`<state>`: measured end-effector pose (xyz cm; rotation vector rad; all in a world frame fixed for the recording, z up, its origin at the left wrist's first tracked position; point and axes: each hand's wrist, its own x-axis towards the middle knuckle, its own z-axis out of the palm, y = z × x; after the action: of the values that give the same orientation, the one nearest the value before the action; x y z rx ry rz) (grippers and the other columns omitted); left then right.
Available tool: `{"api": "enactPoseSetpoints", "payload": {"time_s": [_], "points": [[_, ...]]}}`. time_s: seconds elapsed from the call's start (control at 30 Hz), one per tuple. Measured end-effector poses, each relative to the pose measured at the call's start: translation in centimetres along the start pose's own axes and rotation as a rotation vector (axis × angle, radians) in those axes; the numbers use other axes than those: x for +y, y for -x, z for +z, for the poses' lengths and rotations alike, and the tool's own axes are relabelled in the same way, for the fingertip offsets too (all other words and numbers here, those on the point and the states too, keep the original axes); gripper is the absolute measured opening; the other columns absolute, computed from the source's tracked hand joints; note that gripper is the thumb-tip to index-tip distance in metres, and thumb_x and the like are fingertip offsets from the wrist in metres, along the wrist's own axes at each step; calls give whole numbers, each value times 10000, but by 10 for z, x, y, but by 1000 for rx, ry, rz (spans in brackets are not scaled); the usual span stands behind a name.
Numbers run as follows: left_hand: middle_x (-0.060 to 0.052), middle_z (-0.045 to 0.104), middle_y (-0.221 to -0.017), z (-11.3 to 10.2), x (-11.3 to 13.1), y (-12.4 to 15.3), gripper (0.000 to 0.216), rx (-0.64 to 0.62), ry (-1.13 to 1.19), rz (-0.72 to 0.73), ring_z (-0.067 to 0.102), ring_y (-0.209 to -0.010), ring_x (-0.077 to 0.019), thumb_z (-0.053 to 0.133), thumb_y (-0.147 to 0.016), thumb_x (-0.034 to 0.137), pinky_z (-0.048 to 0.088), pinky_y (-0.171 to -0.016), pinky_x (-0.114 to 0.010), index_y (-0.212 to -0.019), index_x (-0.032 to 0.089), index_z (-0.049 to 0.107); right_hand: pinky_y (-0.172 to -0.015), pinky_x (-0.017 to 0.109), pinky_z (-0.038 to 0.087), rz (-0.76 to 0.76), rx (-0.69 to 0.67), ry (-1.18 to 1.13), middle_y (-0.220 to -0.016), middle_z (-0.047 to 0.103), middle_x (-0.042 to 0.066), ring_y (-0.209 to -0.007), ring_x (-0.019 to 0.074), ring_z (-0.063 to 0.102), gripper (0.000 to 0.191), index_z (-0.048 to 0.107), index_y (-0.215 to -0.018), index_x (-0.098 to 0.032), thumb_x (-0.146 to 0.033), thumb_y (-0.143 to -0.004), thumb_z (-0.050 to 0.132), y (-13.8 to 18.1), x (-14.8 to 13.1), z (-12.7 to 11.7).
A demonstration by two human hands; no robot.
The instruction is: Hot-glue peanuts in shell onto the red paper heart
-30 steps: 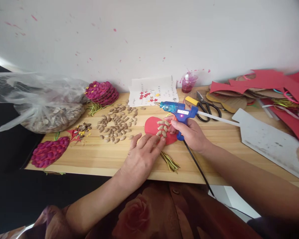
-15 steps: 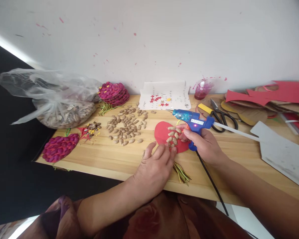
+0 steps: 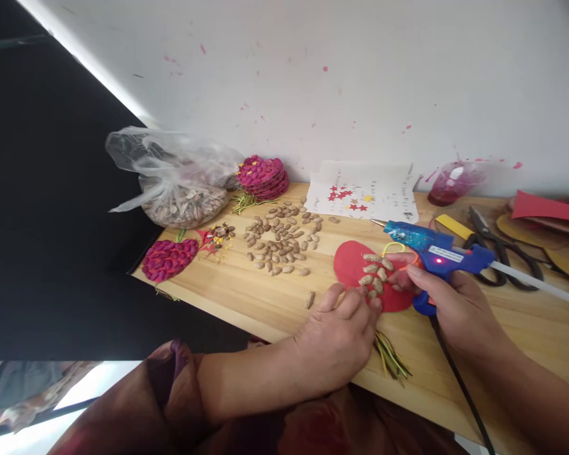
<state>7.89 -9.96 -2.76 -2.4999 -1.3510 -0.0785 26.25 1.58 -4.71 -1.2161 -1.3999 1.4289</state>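
Note:
My right hand [image 3: 459,309] is closed round the handle of a blue hot glue gun [image 3: 420,237] with a lit red light and a white glue stick in its back. The nozzle points left, above the table. Under it lies a rounded red paper cutout [image 3: 351,262] with several peanuts [image 3: 377,285] on it and a yellow-green tassel [image 3: 392,359] at its lower edge. My left hand [image 3: 339,338] rests at the cutout's lower left, fingers curled and pinched at the lowest peanuts; the fingertips are partly hidden. One loose peanut [image 3: 310,300] lies left of it.
Loose peanuts [image 3: 279,237] spread across the middle. Left are a plastic bag [image 3: 184,196] of shells, a magenta-covered piece [image 3: 169,260] and a stack of similar pieces [image 3: 263,177]. Behind are paper with stars [image 3: 384,183] and a cup [image 3: 455,183]; scissors [image 3: 507,253] lie right.
The view has turned left, so things sit farther right. My left hand has moved slightly away from the loose peanut, which now shows whole. My right hand keeps the glue gun over the cutout.

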Motion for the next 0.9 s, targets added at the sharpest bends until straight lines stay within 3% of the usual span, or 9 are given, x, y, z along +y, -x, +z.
{"api": "enactPoseSetpoints", "payload": {"time_s": [0.17,0.43,0.9], "points": [[-174,616,-1337,0,0,0,471,1,6,-9,521,-1245,-289,367,-1037,189,328,-1114,-469,-1454,9,494,-948,537,542,14,13,-18,-1103,773,31,-1007,343,707,287,791,-992,-335,-550,-804,763,-1,-1,2],[-180,627,-1324,3,1,1,471,11,7,1,529,-1228,-302,392,-1027,202,346,-1098,-480,-1438,8,515,-900,527,539,0,20,29,-995,779,58,-920,329,702,365,789,-1049,-302,-571,-806,749,-1,-3,2],[-195,618,-1367,9,3,2,452,35,-23,-8,543,-1220,-298,447,-1003,187,383,-1081,-476,-1410,24,553,-782,350,559,-60,-34,-13,-887,758,45,-802,209,681,315,789,-1063,-234,-471,-866,723,1,-8,4]]}}
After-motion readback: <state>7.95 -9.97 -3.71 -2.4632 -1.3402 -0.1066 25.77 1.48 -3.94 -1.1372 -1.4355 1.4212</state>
